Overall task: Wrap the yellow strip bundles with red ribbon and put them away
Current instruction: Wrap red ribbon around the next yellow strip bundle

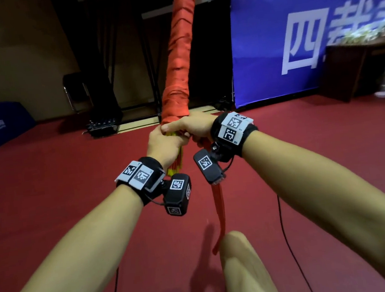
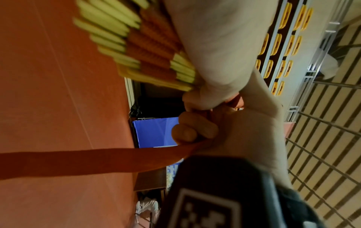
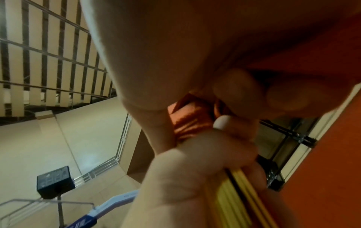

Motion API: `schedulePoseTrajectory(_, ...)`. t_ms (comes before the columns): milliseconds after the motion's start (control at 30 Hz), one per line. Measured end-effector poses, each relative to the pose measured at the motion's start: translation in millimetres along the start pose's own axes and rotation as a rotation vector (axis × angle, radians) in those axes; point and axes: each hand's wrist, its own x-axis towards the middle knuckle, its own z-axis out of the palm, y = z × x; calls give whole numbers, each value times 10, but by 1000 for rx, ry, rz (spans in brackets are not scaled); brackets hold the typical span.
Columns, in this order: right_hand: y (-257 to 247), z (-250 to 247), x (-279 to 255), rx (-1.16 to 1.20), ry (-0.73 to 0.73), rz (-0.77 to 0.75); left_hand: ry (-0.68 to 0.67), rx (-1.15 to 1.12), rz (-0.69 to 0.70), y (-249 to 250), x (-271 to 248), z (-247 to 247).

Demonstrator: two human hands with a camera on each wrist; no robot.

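Head view: left hand (image 1: 163, 144) fist-wrapped round a long bundle of flat yellow strips (image 1: 177, 165), gripping the bare yellow part. Right hand (image 1: 194, 126) touches it just above, fingers curled at the lower edge of the red fabric ribbon (image 1: 179, 64) wrap. The wrapped length rises up and away from both hands, out of the top of the picture. The bare end of the bundle pokes out just below the left wrist. A loose ribbon tail (image 1: 218, 204) drops from under the right hand, hanging free toward the dark red carpet floor (image 1: 73, 192). Open floor lies left, right and beyond the hands. A blue printed banner (image 1: 294, 41) stands well beyond the right hand. A bare knee (image 1: 240, 259) sits below the hands, near the tail's end.

Left wrist view: left hand (image 2: 215, 38) closed on the yellow strips (image 2: 109, 30), their cut ends fanned out and free. Right hand fingers (image 2: 195, 128) curled tight; the tail (image 2: 78, 160) leaves from under them, taut.

Right wrist view: blurred. Right hand (image 3: 195, 46) over the ribbon edge (image 3: 187, 121); left hand (image 3: 185, 169) just below on the strips (image 3: 234, 192).
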Motion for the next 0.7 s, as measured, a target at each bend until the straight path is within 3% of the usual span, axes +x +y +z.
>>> schedulePoseTrajectory(133, -70, -39, -30, -83, 42, -68, 121, 136, 3, 21, 8, -38)
schedulePoseTrajectory(267, -51, 160, 37, 55, 140, -76, 251, 255, 46, 1, -28, -35)
schedulePoseTrajectory(367, 5, 288, 78, 128, 145, -142, 270, 301, 92, -90, -64, -100)
schedulePoseTrajectory(467, 63, 304, 42, 214, 56, -247, 126, 150, 145, -145, -47, -211)
schedulePoseTrajectory(600, 109, 399, 23, 288, -81, -373, -243, -165, -21, -109, -47, -492)
schedulePoseTrajectory(700, 112, 471, 25, 287, -172, -381, -338, -122, -65, -151, -96, -658)
